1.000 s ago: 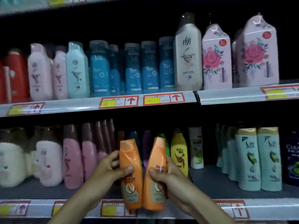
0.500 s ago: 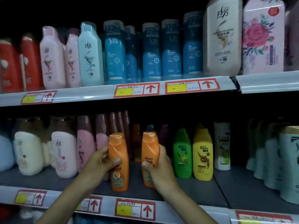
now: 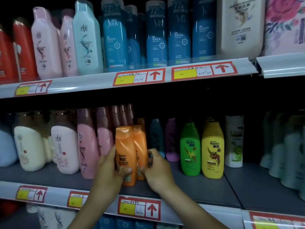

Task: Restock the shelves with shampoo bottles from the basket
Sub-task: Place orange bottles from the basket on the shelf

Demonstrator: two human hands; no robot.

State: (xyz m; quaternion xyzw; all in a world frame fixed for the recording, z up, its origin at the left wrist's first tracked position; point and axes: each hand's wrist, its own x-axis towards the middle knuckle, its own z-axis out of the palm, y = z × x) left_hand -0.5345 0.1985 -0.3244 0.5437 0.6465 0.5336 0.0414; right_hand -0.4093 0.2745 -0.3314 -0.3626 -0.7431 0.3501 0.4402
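Your left hand (image 3: pixel 109 169) grips the front orange bottle (image 3: pixel 125 156), your right hand (image 3: pixel 156 169) grips the second orange bottle (image 3: pixel 141 146) just behind it, both upright and touching on the middle shelf (image 3: pixel 198 187).

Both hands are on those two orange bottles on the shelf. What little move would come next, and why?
Probably letting go and drawing both hands back. The two orange bottles stand upright, side by side on the lower shelf, next to the pink bottles. The left hand and right hand grip them low down, and nothing looks left to straighten.
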